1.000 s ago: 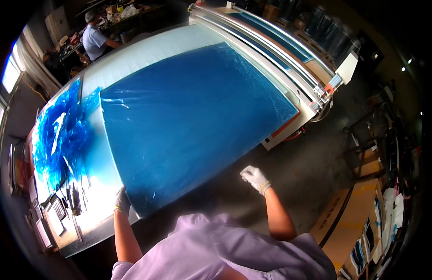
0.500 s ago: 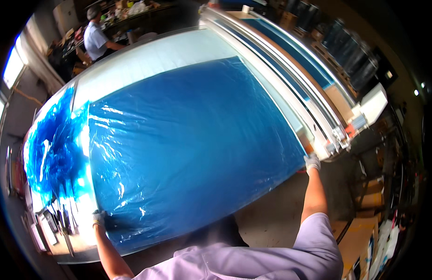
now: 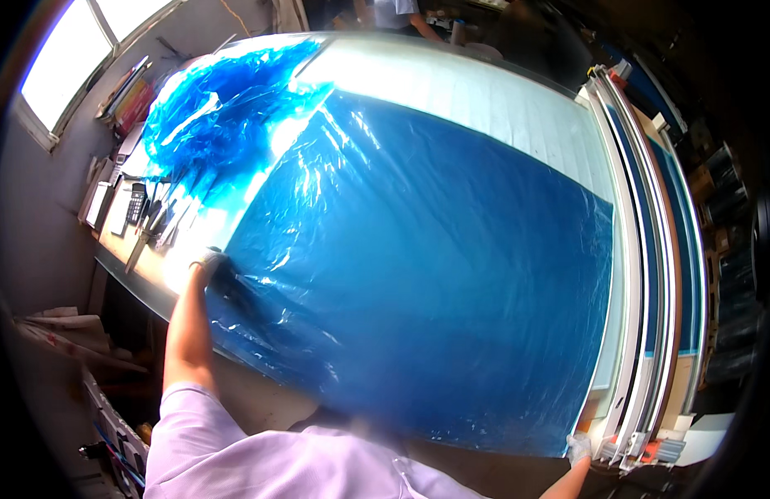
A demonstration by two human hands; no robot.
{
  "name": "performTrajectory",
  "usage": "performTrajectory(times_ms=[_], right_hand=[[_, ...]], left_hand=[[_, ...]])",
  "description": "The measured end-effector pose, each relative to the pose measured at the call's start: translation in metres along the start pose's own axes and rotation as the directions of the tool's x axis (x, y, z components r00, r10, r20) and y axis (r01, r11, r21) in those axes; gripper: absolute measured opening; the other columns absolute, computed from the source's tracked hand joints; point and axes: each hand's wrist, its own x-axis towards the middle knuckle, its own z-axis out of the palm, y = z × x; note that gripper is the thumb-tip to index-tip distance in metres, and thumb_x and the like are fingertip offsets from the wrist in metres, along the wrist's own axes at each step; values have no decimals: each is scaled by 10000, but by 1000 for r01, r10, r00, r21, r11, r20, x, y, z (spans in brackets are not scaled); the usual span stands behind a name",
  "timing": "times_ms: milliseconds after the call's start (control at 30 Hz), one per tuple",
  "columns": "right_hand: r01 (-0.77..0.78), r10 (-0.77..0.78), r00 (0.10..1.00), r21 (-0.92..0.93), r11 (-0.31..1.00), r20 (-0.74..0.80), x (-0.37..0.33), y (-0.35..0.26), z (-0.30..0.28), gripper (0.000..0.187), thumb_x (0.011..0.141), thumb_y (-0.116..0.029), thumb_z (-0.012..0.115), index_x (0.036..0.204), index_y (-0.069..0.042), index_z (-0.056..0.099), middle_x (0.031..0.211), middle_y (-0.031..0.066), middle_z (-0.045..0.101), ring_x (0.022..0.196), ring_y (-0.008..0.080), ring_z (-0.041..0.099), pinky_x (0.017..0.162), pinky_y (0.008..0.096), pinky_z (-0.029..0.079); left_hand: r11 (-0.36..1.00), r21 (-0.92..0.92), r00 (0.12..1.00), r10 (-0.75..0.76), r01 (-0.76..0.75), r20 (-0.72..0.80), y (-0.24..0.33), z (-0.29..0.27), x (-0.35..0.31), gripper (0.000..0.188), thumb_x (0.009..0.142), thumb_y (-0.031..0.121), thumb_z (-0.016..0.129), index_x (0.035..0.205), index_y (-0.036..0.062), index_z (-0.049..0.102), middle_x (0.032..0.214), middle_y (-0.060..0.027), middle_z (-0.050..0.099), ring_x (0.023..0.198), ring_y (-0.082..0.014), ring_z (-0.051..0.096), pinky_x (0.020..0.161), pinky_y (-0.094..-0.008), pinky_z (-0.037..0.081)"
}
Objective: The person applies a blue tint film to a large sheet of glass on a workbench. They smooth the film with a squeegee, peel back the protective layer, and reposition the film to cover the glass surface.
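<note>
A large sheet covered in glossy blue plastic film (image 3: 435, 258) lies across the table, wrinkled and shiny toward its left side. My left hand (image 3: 209, 259), in a pale glove, is closed on the sheet's left edge; its fingertips are dark and partly hidden in shadow. At the near right corner, my right hand (image 3: 578, 449), in a white glove, pinches the sheet's edge. Beyond the sheet's far left end sits a crumpled heap of clear blue film (image 3: 219, 116).
Along the right runs a long machine with metal rails and rollers (image 3: 651, 274). A calculator (image 3: 136, 204) and several tools lie on the table's left end. The pale tabletop (image 3: 451, 91) shows behind the sheet. At the back stands another person (image 3: 393, 12), partly cut off.
My view has swung left, so the sheet and machine appear turned and shifted right. Both hands stay at the sheet's edges.
</note>
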Motion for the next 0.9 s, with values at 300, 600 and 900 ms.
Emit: performTrajectory(times_ms=[300, 600, 900], right_hand=[[192, -326, 929, 531, 826, 172, 106, -251, 72, 385, 925, -207, 582, 1234, 18, 536, 1179, 149, 607, 1052, 274, 604, 888, 407, 505], [305, -345, 938, 547, 780, -32, 135, -271, 74, 451, 867, -284, 679, 1182, 27, 594, 1106, 136, 641, 1012, 261, 610, 901, 372, 472], [480, -358, 838, 248, 841, -411, 109, -363, 123, 355, 797, -237, 743, 993, 54, 686, 962, 150, 696, 900, 231, 626, 837, 385, 452]], left_hand=[[964, -158, 899, 129, -212, -419, 149, 55, 106, 768, 747, 444, 757, 1277, -63, 530, 1252, -221, 583, 1158, -319, 563, 965, -364, 439], [997, 53, 996, 60, -57, -59, 271, 46, 46, 551, 781, 508, 694, 1031, 18, 691, 910, -117, 692, 829, -258, 667, 742, -384, 522], [875, -118, 853, 416, -470, -315, 185, -16, 129, 361, 858, 354, 685, 813, -5, 689, 622, 17, 574, 527, -58, 453, 486, -240, 353]])
